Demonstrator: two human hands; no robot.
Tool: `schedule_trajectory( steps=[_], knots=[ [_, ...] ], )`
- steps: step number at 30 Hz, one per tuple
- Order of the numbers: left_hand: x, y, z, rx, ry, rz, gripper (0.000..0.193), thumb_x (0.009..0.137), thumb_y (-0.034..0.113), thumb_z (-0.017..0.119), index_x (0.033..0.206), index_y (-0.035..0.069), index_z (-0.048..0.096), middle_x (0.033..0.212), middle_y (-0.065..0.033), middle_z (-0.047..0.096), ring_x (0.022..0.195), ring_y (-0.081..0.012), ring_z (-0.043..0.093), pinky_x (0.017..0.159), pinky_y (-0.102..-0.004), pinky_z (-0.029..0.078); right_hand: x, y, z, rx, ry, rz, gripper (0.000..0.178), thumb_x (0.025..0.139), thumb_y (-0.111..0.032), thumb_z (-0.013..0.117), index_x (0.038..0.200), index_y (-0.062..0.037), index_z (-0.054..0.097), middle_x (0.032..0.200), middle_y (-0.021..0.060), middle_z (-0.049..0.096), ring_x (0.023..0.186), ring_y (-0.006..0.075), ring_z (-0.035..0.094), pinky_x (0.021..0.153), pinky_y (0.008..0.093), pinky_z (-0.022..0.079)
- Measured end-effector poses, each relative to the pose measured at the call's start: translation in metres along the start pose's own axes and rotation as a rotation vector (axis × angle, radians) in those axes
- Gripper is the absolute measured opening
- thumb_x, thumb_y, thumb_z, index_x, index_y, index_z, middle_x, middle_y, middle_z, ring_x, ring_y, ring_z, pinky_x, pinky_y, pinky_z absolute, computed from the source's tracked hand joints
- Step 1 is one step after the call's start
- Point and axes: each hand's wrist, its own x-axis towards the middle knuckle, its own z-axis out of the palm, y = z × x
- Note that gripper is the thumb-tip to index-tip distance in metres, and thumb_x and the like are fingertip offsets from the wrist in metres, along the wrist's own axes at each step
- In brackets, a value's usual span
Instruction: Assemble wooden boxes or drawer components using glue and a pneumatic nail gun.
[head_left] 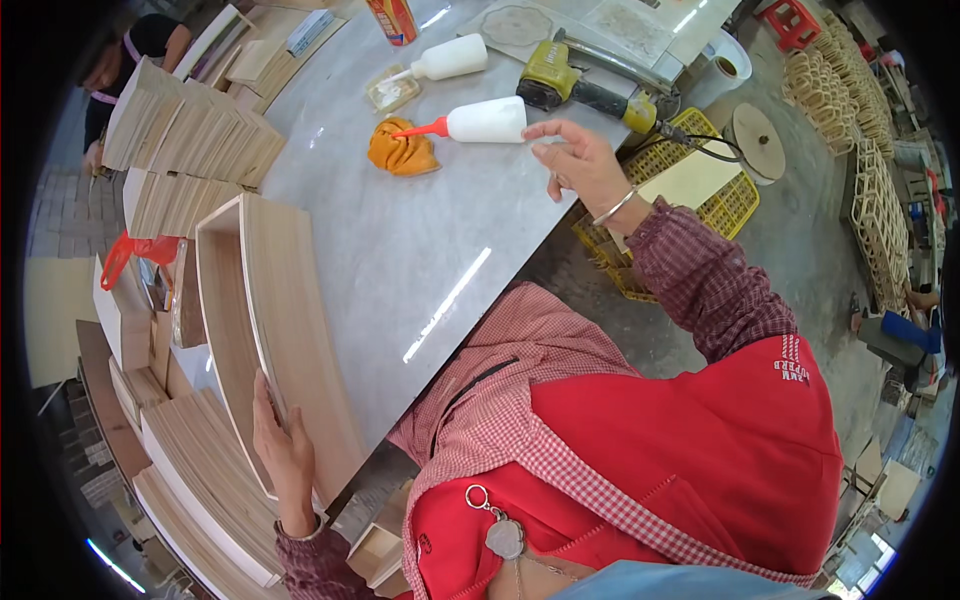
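Note:
A long, pale open wooden box (pixel 315 330) stands at the table's left side. My left hand (pixel 284 452) grips the near end of its long wall, with the thumb apart from the fingers. Farther right, my right hand (pixel 583 165) hovers over the table edge, holding nothing, its index finger stretched toward the base of a white squeeze bottle (pixel 488 120). That bottle lies on its side, its red nozzle resting on a crumpled orange cloth (pixel 400 150). A second white bottle (pixel 452 57) lies behind it, its tip at a small clear dish (pixel 392 90).
A yellow-green power tool (pixel 552 78) with a hose lies at the far right of the grey table (pixel 400 260). Stacked wooden boards (pixel 190 130) line the left. Yellow plastic crates (pixel 730 205) stand beyond the right edge. Another person (pixel 150 40) is at the far left.

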Motion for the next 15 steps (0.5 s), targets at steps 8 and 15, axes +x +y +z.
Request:
schedule_trajectory(
  steps=[8,15],
  knots=[
    [-0.026,0.001,-0.005,-0.025,-0.032,0.178,0.050,0.081,-0.012,0.050,0.128,0.001,0.051,0.114,-0.0155,0.061,0.088,-0.0262,0.061,0.079,-0.0333,0.048,0.032,0.005,-0.025,-0.476,0.045,-0.539,0.030,0.083,-0.003,0.056,0.114,-0.0052,0.059,0.093,0.0053,0.062,0.079,0.0137,0.059,0.074,0.0231,0.048],
    [-0.070,0.000,0.005,-0.058,0.071,0.307,0.044,0.074,-0.007,0.053,0.115,0.006,0.062,0.092,-0.0065,0.063,0.070,-0.0218,0.053,0.066,-0.0296,0.043,0.064,0.033,-0.038,-1.000,0.010,-0.779,0.035,0.080,-0.018,0.066,0.111,-0.0048,0.060,0.103,0.0077,0.061,0.086,0.0216,0.056,0.076,0.0307,0.046]
  ],
)
